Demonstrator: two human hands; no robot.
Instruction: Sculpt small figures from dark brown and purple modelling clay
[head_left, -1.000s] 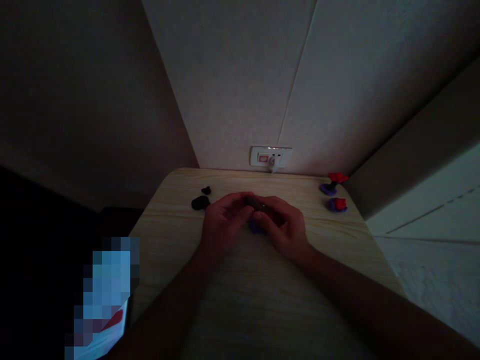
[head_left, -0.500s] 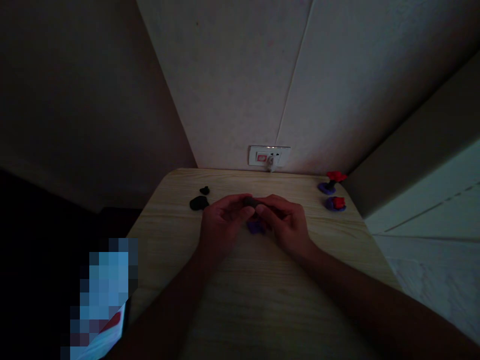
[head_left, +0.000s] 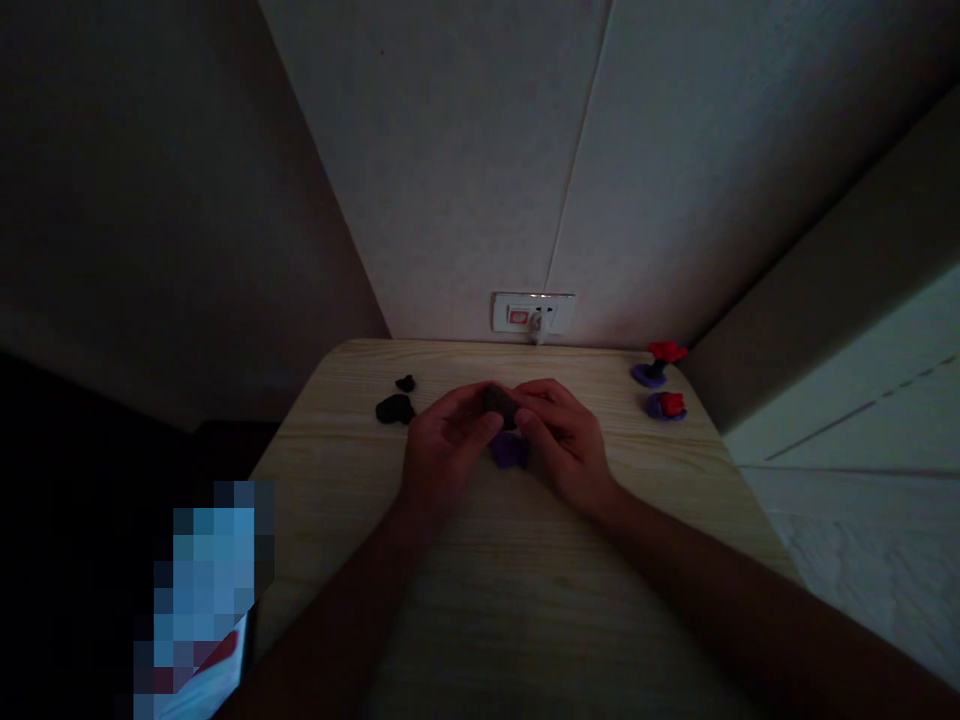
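Observation:
Between both hands I hold a small dark lump (head_left: 501,403) that looks like black modelling clay. The thumb and fingers of my left hand (head_left: 448,437) are closed on its left side. My right hand (head_left: 568,437) pinches it from the right, thumb in front. Just below the fingertips a purple clay piece (head_left: 508,450) shows on the table, partly covered by my hands. Left of my left hand lie a larger black clay piece (head_left: 393,409) and a smaller black bit (head_left: 406,383).
The wooden table (head_left: 480,600) backs onto a wall with a socket and plug (head_left: 534,314). At its far right stand a red shape on a purple base (head_left: 666,352) and a purple piece holding a red one (head_left: 673,403). A lit screen (head_left: 206,665) glows at lower left.
The dark lump has turned in my fingers and shows a broader face. More of the purple piece is visible below my hands. The view has shifted slightly.

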